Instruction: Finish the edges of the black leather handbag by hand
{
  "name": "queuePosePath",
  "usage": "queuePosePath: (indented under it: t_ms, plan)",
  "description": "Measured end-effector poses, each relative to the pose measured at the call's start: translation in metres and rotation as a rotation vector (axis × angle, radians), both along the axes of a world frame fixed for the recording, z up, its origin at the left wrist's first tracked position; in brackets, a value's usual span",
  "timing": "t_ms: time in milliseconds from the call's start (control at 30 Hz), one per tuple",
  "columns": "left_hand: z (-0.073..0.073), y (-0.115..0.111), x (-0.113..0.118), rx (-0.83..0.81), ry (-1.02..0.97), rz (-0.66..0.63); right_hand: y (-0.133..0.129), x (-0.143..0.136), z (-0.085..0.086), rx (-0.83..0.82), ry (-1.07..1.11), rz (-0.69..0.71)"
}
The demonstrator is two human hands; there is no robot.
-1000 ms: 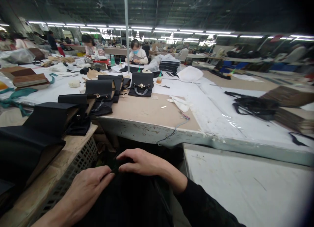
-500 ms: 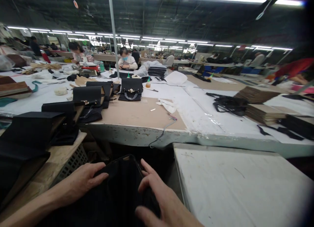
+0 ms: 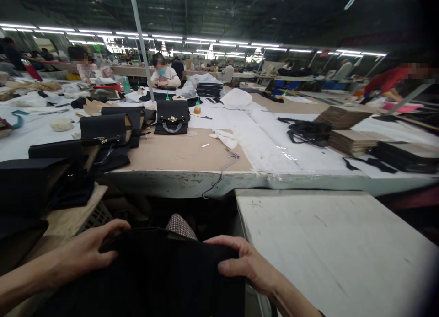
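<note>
You have the black cloth piece [image 3: 181, 271] spread above your lap, below the near edge of the worktable [image 3: 171, 182]. Your left hand [image 3: 91, 250] grips its left upper corner between thumb and fingers; your right hand [image 3: 248, 262] clamps the right one. It looks opened out, with no metal fitting visible on the part in view; how much work remains you can't tell. On the tan board [image 3: 164, 157], the far handbag [image 3: 171, 111] has its clasp and wrapped chain on.
</note>
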State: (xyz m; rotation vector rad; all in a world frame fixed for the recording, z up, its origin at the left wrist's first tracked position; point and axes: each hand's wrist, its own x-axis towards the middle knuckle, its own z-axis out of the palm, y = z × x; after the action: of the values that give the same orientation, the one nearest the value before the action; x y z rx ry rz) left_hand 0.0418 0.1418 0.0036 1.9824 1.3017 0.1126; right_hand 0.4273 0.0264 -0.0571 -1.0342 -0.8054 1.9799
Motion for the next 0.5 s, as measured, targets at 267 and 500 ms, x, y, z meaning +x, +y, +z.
queuePosePath:
  t_ms: [267, 500]
  plan:
    - [0.022, 0.025, 0.077, -0.194, -0.114, -0.284, -0.003, 0.002, -0.004, -0.019, 0.017, -0.074]
    - [-0.008, 0.038, 0.102, -0.089, -0.141, -0.408, -0.015, 0.006, -0.008, 0.053, -0.072, -0.145]
